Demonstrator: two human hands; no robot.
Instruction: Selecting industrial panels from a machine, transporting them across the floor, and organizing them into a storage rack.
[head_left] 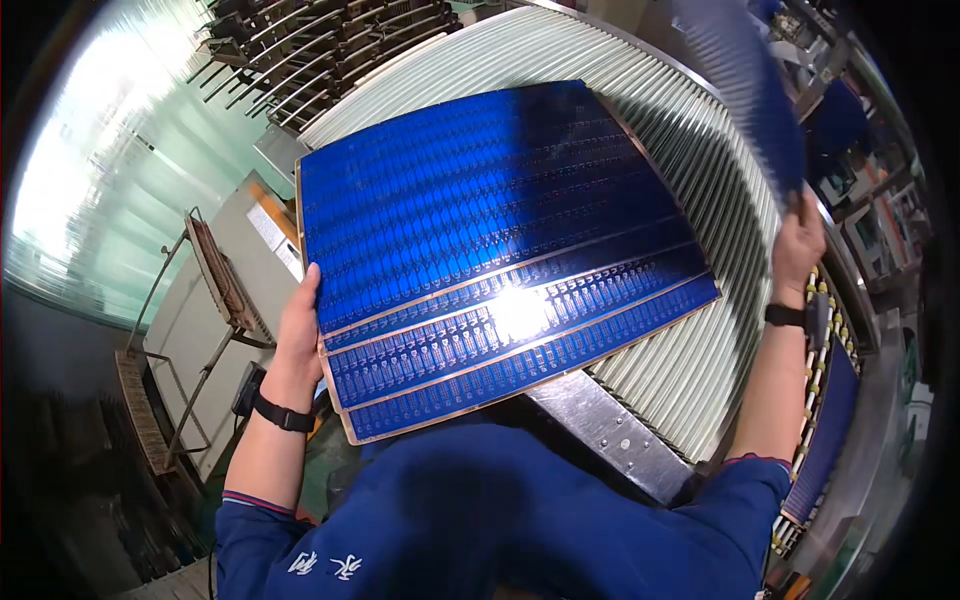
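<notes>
Several blue circuit board panels [460, 220] with copper-coloured edges lie fanned in a stack in front of me, tilted and glaring under a light. My left hand [299, 325] grips the stack's left edge, thumb on top and the other fingers hidden beneath. Off to the far right, my right hand [800, 245] is closed on the lower end of another blue panel [755, 100], which stands nearly edge-on and is smeared by motion. That panel is apart from the stack.
Beneath the stack spreads a pale ribbed surface [680, 380] with a metal bracket [610, 430] at its near side. Right of me, a roller conveyor [815, 370] carries another blue panel [825, 440]. Racks with metal rods [290, 60] stand far left; a wire-framed stand [215, 270] is nearer.
</notes>
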